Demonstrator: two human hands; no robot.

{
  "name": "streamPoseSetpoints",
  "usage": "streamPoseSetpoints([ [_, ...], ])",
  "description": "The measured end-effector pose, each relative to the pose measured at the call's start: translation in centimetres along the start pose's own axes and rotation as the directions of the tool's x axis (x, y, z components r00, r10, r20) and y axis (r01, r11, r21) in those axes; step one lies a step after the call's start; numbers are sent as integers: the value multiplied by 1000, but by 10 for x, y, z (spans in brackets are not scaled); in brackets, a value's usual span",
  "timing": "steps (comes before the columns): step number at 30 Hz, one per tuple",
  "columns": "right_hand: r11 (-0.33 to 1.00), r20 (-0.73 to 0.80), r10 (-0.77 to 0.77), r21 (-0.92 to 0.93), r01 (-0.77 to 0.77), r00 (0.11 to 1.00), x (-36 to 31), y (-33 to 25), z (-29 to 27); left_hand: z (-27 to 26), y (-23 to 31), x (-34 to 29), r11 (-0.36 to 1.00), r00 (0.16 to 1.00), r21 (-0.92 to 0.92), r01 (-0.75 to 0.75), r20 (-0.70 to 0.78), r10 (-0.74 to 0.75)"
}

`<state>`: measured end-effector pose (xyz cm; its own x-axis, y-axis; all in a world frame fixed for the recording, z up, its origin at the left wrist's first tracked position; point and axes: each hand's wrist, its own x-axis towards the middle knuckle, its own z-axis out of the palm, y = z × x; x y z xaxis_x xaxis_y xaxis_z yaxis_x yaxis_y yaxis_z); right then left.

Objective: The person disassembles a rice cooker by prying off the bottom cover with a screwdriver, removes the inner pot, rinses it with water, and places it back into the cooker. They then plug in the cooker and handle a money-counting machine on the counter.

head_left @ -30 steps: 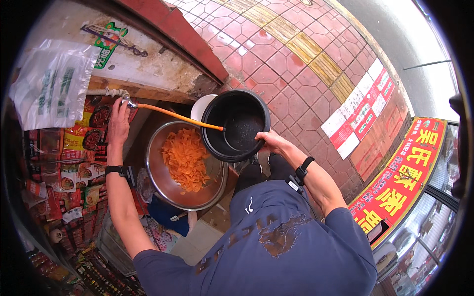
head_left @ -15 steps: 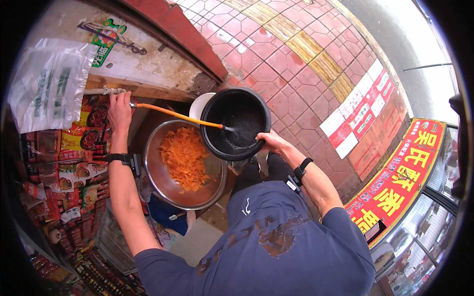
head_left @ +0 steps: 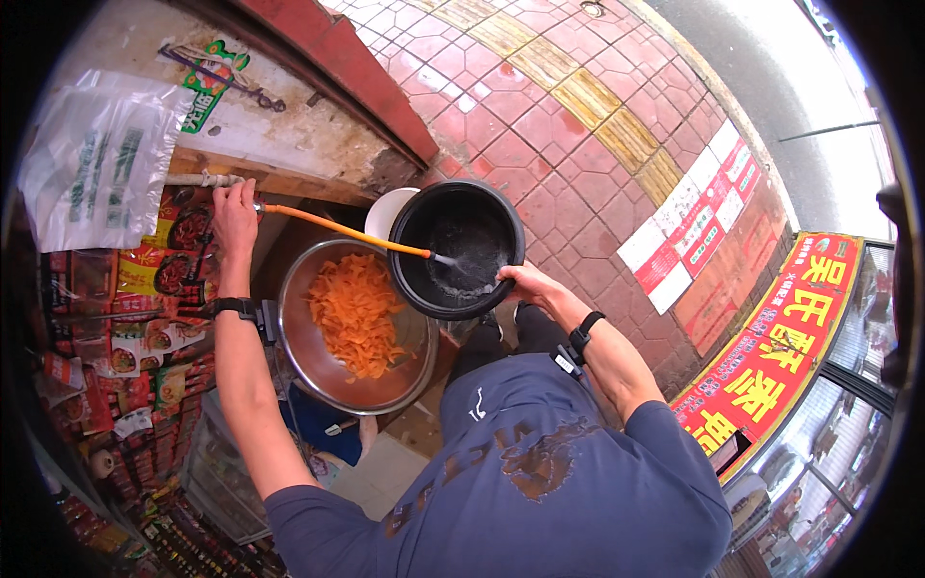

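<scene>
My right hand (head_left: 525, 281) grips the rim of a round black basin (head_left: 503, 217) at its lower right side. Clear water runs into the basin from the end of an orange hose (head_left: 337, 227), and a shallow, rippling layer covers the bottom. Where the hose meets a wall pipe (head_left: 198, 179), my left hand (head_left: 234, 214) is closed around what looks like the tap, most of it hidden by my fingers. Below and left of the basin, a wide steel bowl (head_left: 299, 358) holds a heap of thin orange slices (head_left: 358, 316), perhaps carrot.
A white container (head_left: 387, 210) peeks out behind the basin. On the left hang a clear plastic bag (head_left: 101, 164) and many food packets (head_left: 159, 356). Red paving (head_left: 568, 193) spreads ahead, and a red sign with yellow characters (head_left: 771, 356) stands at right.
The black basin has shifted slightly left and down, with my right hand on its rim. More water shows inside it. My left hand stays at the tap.
</scene>
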<state>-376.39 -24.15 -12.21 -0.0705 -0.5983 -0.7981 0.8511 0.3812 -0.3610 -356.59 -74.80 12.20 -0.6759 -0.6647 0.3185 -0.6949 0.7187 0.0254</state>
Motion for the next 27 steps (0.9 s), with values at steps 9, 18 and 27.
streamPoseSetpoints([
  [9,997,15,-54,-54,55,998,-1,-2,0,4,2,-2,998,999,-50,36,-24,-37],
  [18,991,3,-40,-126,40,999,2,-4,0,0,3,-2,995,998,-77,57,22,-56],
  [27,990,-26,-29,-135,26,999,-3,-7,7,1,2,0,998,999,-54,35,5,-35],
])
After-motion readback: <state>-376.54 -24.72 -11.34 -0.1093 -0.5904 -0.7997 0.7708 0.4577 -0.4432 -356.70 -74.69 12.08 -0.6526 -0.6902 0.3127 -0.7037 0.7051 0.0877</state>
